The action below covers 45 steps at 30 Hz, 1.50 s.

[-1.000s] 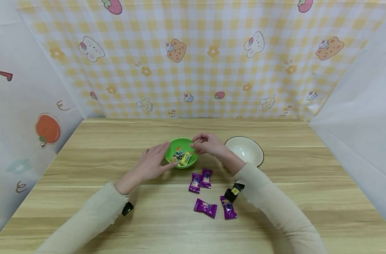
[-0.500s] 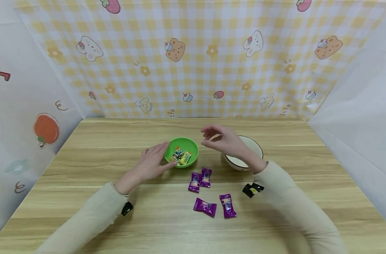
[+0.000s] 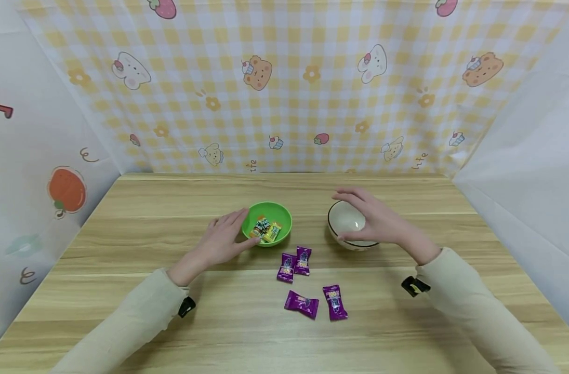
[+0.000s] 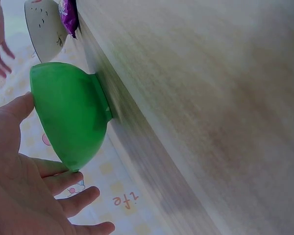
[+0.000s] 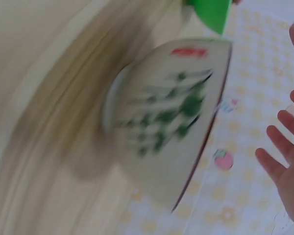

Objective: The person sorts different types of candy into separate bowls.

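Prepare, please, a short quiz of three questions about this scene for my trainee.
1. True or false: the left hand touches the green, round, glossy bowl.
2. Multiple choice: how many purple, oblong, shiny packets lie on the wood-grain table? A) two, B) four, C) six.
3. Short answer: above which thing does the right hand hover?

Key: 1. True. 2. B. 3. The white, round bowl with a dark rim.
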Available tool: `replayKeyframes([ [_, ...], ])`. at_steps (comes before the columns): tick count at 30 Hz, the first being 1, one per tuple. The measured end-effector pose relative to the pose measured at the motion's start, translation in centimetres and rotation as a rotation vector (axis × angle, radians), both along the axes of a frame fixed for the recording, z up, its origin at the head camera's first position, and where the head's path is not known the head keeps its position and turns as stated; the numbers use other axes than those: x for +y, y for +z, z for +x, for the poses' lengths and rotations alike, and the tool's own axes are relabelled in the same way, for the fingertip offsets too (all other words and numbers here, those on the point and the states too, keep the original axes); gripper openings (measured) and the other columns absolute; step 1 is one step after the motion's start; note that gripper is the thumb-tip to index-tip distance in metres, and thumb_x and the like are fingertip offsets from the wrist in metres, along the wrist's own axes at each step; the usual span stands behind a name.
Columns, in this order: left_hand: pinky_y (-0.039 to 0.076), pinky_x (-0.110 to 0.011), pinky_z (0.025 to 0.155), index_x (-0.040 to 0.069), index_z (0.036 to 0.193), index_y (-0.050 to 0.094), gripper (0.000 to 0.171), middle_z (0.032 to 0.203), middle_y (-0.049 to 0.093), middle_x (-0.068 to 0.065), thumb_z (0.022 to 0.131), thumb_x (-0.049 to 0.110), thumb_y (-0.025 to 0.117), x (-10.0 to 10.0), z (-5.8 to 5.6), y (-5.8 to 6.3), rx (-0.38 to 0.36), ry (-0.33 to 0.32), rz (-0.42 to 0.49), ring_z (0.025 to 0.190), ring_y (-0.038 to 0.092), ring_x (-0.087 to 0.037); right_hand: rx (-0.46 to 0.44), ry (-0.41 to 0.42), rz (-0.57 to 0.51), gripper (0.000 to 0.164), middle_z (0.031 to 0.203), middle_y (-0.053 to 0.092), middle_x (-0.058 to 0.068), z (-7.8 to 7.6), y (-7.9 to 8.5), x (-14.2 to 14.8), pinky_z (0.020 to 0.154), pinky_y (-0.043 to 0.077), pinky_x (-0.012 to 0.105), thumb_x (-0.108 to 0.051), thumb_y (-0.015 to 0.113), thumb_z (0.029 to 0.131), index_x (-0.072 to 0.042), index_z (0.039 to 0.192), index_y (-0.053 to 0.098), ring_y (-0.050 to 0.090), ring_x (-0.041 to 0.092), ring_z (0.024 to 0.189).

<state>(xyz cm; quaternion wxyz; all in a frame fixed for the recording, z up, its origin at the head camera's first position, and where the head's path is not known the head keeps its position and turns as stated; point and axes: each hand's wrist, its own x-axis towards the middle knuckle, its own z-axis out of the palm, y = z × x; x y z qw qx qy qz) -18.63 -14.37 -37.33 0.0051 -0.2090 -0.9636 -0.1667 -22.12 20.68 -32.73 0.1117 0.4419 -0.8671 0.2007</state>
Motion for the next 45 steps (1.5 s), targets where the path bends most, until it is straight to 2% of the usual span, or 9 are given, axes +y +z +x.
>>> replayKeyframes([
  [8, 0.017, -0.058, 0.096, -0.002, 0.137, 0.023, 0.082, 0.138, 0.029, -0.017, 0.083, 0.055, 0.047, 0.0, 0.0, 0.0, -0.001, -0.002, 0.008, 0.123, 0.027, -0.036, -0.022, -0.068, 0.099, 0.095, 0.133, 0.030, 0.021, 0.2, -1.6, 2.9, 0.090, 0.031, 0.055, -0.054, 0.075, 0.056, -0.004, 0.129, 0.039, 0.028, 0.038, 0.120],
  [21, 0.018, -0.058, 0.095, -0.002, 0.137, 0.024, 0.081, 0.139, 0.027, -0.018, 0.084, 0.054, 0.047, -0.1, 0.1, -0.2, 0.006, -0.006, 0.029, 0.123, 0.026, -0.036, -0.207, -0.203, 0.140, 0.101, 0.134, 0.025, 0.028, 0.5, -2.6, 5.1, 0.090, 0.029, 0.058, -0.056, 0.073, 0.058, -0.005, 0.135, 0.031, 0.025, 0.043, 0.120],
  [27, 0.024, -0.053, 0.095, -0.001, 0.134, 0.033, 0.071, 0.133, 0.035, -0.018, 0.083, 0.042, 0.057, 0.1, 0.2, 0.4, 0.146, -0.033, 0.143, 0.119, 0.032, -0.033, -0.256, -0.206, 0.136, 0.101, 0.134, 0.027, 0.026, 0.4, -3.0, 5.3, 0.088, 0.033, 0.056, -0.056, 0.072, 0.060, -0.004, 0.135, 0.029, 0.027, 0.040, 0.119],
  [30, 0.035, -0.045, 0.090, 0.002, 0.126, 0.045, 0.058, 0.121, 0.048, -0.014, 0.081, 0.034, 0.063, 0.7, 0.7, 1.2, 0.239, -0.060, 0.251, 0.109, 0.043, -0.027, -0.265, -0.200, 0.130, 0.100, 0.133, 0.027, 0.026, 0.3, -3.0, 5.3, 0.087, 0.033, 0.055, -0.055, 0.072, 0.061, -0.003, 0.135, 0.029, 0.027, 0.040, 0.118],
  [32, 0.043, -0.037, 0.081, 0.003, 0.119, 0.051, 0.049, 0.108, 0.056, -0.010, 0.079, 0.029, 0.066, 1.3, 1.3, 1.7, 0.249, -0.099, 0.322, 0.097, 0.051, -0.022, -0.268, -0.198, 0.126, 0.100, 0.133, 0.028, 0.025, 0.3, -3.0, 5.3, 0.087, 0.033, 0.055, -0.054, 0.073, 0.061, -0.003, 0.135, 0.029, 0.028, 0.039, 0.118],
  [34, 0.048, -0.029, 0.071, 0.002, 0.112, 0.056, 0.041, 0.095, 0.060, -0.007, 0.078, 0.024, 0.067, 2.0, 1.9, 2.0, 0.203, -0.163, 0.386, 0.085, 0.056, -0.018, -0.274, -0.196, 0.120, 0.101, 0.134, 0.028, 0.023, 0.3, -2.9, 5.3, 0.087, 0.034, 0.054, -0.054, 0.073, 0.060, -0.003, 0.135, 0.029, 0.028, 0.038, 0.118],
  [36, 0.049, -0.024, 0.063, 0.001, 0.107, 0.058, 0.036, 0.086, 0.062, -0.004, 0.078, 0.021, 0.068, 2.8, 2.6, 2.3, 0.093, -0.227, 0.434, 0.075, 0.057, -0.014, -0.278, -0.197, 0.117, 0.101, 0.134, 0.028, 0.022, 0.4, -2.9, 5.3, 0.086, 0.034, 0.054, -0.054, 0.073, 0.060, -0.003, 0.135, 0.029, 0.029, 0.038, 0.118],
  [41, 0.048, -0.019, 0.064, 0.000, 0.106, 0.058, 0.038, 0.083, 0.062, 0.002, 0.078, 0.024, 0.067, 4.4, 4.1, 2.2, -0.254, -0.293, 0.474, 0.072, 0.058, -0.007, -0.281, -0.198, 0.117, 0.101, 0.134, 0.029, 0.023, 0.4, -2.9, 5.3, 0.087, 0.034, 0.054, -0.054, 0.073, 0.060, -0.003, 0.135, 0.028, 0.029, 0.038, 0.117],
  [45, 0.048, -0.020, 0.066, 0.000, 0.106, 0.058, 0.039, 0.084, 0.064, 0.002, 0.077, 0.026, 0.068, 5.4, 4.6, 1.5, -0.439, -0.324, 0.482, 0.072, 0.060, -0.007, -0.279, -0.197, 0.113, 0.101, 0.134, 0.029, 0.023, 0.4, -2.9, 5.3, 0.088, 0.033, 0.055, -0.053, 0.074, 0.060, -0.003, 0.135, 0.028, 0.029, 0.038, 0.118],
])
